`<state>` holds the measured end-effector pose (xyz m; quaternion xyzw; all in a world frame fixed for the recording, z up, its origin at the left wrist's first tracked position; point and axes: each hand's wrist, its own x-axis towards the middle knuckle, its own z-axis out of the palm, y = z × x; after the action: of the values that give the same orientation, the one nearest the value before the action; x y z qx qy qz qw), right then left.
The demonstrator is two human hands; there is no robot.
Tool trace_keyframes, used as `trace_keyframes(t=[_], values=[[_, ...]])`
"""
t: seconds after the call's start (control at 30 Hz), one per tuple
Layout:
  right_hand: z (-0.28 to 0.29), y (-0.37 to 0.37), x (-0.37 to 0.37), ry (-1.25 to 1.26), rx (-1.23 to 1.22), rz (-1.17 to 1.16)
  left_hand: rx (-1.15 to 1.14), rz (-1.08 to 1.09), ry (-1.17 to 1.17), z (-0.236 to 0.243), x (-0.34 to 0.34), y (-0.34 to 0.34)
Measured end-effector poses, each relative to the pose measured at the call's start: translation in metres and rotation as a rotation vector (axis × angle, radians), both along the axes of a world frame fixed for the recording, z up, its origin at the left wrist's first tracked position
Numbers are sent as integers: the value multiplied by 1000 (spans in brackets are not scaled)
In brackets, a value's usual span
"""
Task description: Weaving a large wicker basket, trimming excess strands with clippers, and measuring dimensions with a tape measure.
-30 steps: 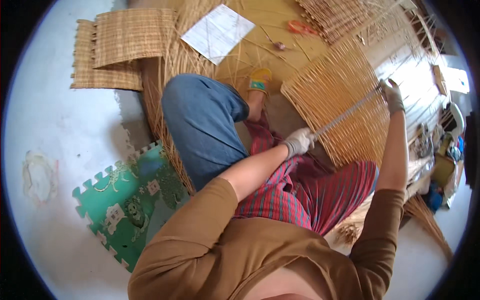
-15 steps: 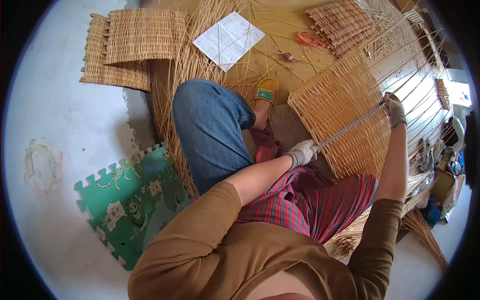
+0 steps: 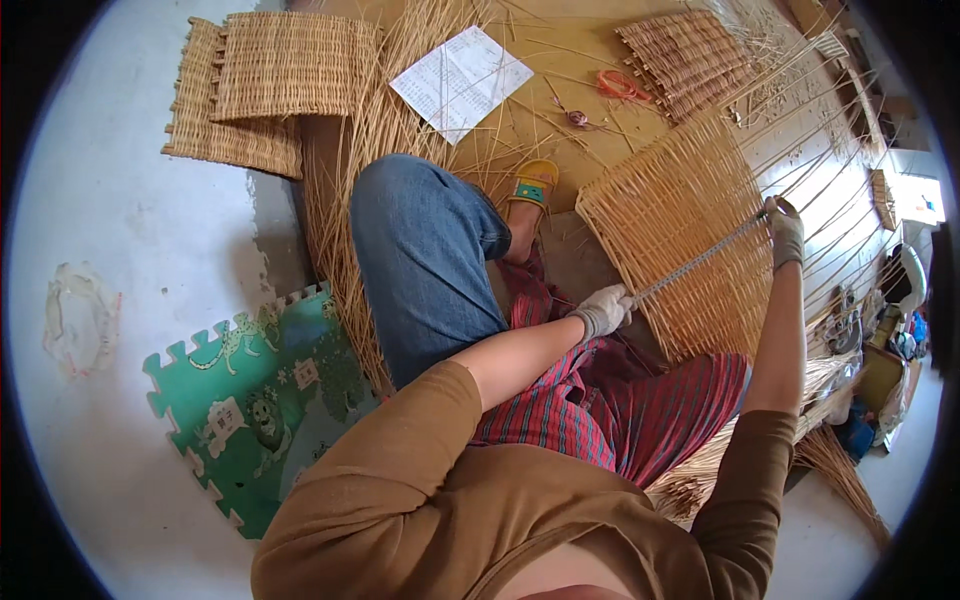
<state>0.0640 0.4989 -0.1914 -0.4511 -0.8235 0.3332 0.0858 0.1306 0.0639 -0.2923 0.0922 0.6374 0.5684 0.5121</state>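
Observation:
A measuring tape (image 3: 700, 258) is stretched across a woven wicker panel (image 3: 665, 205), whose loose stakes stick out toward the upper right. At the panel's near left edge my left hand (image 3: 606, 308), in a pale work glove, is closed on one end of the tape. My right hand (image 3: 786, 228), gloved too, grips the tape's other end by the panel's right edge, where the stakes come out. A rounded brownish piece shows at its fingertips; I cannot make out what it is. The panel lies tilted beside my striped red cloth (image 3: 580, 400).
Finished woven panels (image 3: 295, 70) are stacked at the upper left, and more panels (image 3: 685, 60) at the upper right. A written paper sheet (image 3: 462, 85) rests on loose wicker rods (image 3: 400, 110). Red cord (image 3: 622, 85) lies beyond my sandal (image 3: 534, 182). A green foam mat (image 3: 260, 420) is at left.
My right hand has shifted slightly down and left, still gripping the tape. My left hand has stayed at the panel's edge, and the view has moved a little.

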Motion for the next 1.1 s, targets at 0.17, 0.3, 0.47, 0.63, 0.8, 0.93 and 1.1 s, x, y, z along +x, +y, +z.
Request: trace_keyframes(t=[0.17, 0.3, 0.47, 0.63, 0.8, 0.93, 1.1], values=[[47, 52, 62, -94, 184, -3, 78, -159, 116, 15, 19, 41], [39, -53, 38, -58, 305, 52, 23, -29, -119, -29, 28, 21], [61, -45, 64, -51, 190, -101, -22, -100, -316, -13, 44, 38], [64, -60, 52, -127, 138, -72, -30, -9, -373, 8, 39, 30], [54, -22, 70, -62, 196, 43, -21, -69, -255, 23, 43, 36], [40, -11, 54, -163, 276, -20, -92, -132, -117, 2, 38, 29], [40, 31, 54, -321, 132, 89, -44, -67, -186, 3, 48, 39]])
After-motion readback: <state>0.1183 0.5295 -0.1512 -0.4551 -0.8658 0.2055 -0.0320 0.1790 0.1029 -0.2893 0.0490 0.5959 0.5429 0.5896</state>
